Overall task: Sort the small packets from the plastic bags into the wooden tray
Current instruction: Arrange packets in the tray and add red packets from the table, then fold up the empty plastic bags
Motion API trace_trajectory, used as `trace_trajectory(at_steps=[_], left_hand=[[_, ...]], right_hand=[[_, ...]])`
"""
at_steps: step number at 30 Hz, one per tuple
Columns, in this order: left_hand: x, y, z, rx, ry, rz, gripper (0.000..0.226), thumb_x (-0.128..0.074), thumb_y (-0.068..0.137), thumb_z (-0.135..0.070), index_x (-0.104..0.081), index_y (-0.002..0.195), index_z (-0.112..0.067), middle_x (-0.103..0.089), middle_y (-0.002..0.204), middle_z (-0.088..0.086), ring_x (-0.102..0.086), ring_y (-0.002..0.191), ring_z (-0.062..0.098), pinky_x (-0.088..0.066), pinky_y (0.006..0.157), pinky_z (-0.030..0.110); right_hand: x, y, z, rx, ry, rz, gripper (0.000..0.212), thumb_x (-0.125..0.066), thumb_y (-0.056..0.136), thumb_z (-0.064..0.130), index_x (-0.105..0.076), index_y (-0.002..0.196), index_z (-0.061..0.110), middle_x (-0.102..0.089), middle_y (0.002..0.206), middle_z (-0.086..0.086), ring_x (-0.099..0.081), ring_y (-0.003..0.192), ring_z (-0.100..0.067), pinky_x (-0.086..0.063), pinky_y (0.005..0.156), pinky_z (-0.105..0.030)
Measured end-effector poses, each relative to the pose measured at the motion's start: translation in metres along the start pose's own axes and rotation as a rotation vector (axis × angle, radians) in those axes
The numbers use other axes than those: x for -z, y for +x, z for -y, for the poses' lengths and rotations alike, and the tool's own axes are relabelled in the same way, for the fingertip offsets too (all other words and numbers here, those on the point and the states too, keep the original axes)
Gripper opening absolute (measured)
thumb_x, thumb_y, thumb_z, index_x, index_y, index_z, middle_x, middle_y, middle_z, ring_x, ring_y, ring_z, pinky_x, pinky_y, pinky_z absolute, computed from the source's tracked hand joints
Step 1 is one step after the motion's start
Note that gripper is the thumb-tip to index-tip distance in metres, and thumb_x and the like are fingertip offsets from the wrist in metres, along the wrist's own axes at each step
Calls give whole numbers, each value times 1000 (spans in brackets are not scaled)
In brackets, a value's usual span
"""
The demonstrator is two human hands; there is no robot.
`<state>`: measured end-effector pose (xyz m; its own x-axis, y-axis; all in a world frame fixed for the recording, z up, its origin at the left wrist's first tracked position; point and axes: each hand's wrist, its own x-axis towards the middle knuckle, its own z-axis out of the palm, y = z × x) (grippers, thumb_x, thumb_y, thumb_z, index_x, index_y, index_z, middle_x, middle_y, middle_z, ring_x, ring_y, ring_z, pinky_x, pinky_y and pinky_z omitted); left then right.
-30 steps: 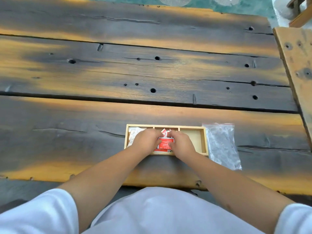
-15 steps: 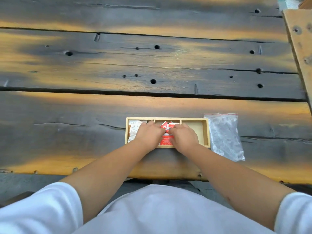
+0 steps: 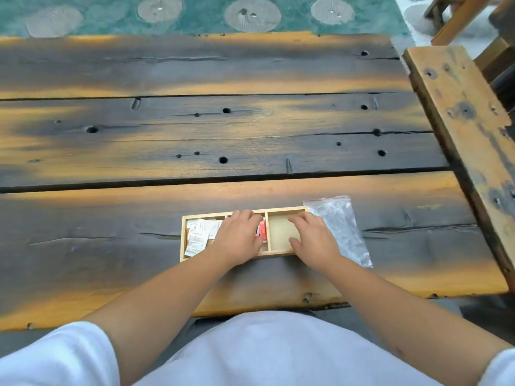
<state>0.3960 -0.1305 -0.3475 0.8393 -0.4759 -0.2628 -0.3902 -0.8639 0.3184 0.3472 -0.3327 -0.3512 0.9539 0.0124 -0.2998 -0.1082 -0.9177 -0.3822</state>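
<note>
A shallow wooden tray (image 3: 281,253) with three compartments lies near the table's front edge. White packets (image 3: 199,234) fill its left compartment. Red packets (image 3: 261,234) lie in the middle compartment, mostly hidden under my left hand (image 3: 237,238), which rests flat on them. The right compartment shows bare wood. My right hand (image 3: 313,239) hovers over the tray's right end with fingers spread and nothing in it. A clear plastic bag (image 3: 341,228) with a red zip strip lies just right of the tray, partly behind my right hand.
The tray sits on a dark, scorched plank table (image 3: 223,129) with holes and gaps between planks. A wooden bench or beam (image 3: 462,121) runs along the right side. Green patterned floor (image 3: 195,15) shows beyond the far edge.
My right hand has left the red packets and moved right, over the tray's right compartment, and opened. My left hand stays on the middle compartment. The camera has tilted up.
</note>
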Motion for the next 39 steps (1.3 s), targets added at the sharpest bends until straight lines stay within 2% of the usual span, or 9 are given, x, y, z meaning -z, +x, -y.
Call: trace_trajectory(at_steps=[10,13,17,22,27,29,32,34,39], left_hand=[[-27,34,-102,-210,-21,21,44,-52,90,-37,-50,130,-21,-51,130,1,-43,122,25,-35,100,39],[-40,42,-121,-247,43,56,42,-49,90,-39,-52,128,-21,-51,127,1,-42,122,25,-33,99,40],[-54,49,-137,-330,295,140,38,-44,90,-41,-56,117,-18,-52,125,5,-40,123,27,-31,95,44],[-64,54,-147,-355,446,256,37,-42,90,-38,-54,117,-15,-52,121,11,-41,121,32,-28,99,50],[-66,62,-153,-359,465,350,39,-42,92,-40,-53,121,-18,-52,118,10,-48,112,31,-26,97,51],[-66,64,-154,-370,479,390,41,-43,92,-41,-53,124,-19,-52,121,10,-49,112,31,-24,98,51],[-66,65,-154,-393,501,425,42,-43,92,-43,-53,128,-22,-46,133,11,-47,118,30,-22,101,53],[-66,66,-153,-411,497,424,40,-43,92,-42,-55,124,-22,-47,130,10,-48,116,30,-22,100,52],[-71,66,-146,-387,315,369,35,-42,91,-39,-61,116,-23,-54,120,2,-49,114,24,-18,99,47]], right_hand=[[35,-28,-100,-240,133,-112,48,-61,91,24,-50,137,17,-46,139,-1,-40,128,-25,-39,104,-37],[35,-26,-124,-345,197,-62,52,-63,90,27,-47,138,18,-45,140,-3,-41,130,-26,-38,105,-38],[32,-16,-145,-476,326,65,63,-67,88,31,-40,141,10,-45,142,-11,-45,129,-28,-39,101,-37],[24,1,-158,-522,433,120,53,-72,82,34,-50,124,10,-57,124,-9,-56,101,-23,-45,80,-32],[20,17,-160,-565,528,145,68,-73,81,41,-45,134,10,-58,122,-7,-57,108,-25,-43,82,-32],[17,23,-162,-590,542,164,58,-72,82,42,-48,125,12,-59,112,-6,-58,101,-25,-43,78,-33],[15,28,-166,-587,529,198,32,-69,86,38,-49,92,14,-52,82,-3,-50,75,-21,-38,65,-33],[14,29,-170,-577,556,202,35,-69,87,30,-42,71,16,-43,67,-3,-41,63,-21,-33,60,-32],[18,25,-180,-590,731,182,27,-67,85,20,-48,66,18,-51,68,-8,-48,64,-21,-41,62,-35]])
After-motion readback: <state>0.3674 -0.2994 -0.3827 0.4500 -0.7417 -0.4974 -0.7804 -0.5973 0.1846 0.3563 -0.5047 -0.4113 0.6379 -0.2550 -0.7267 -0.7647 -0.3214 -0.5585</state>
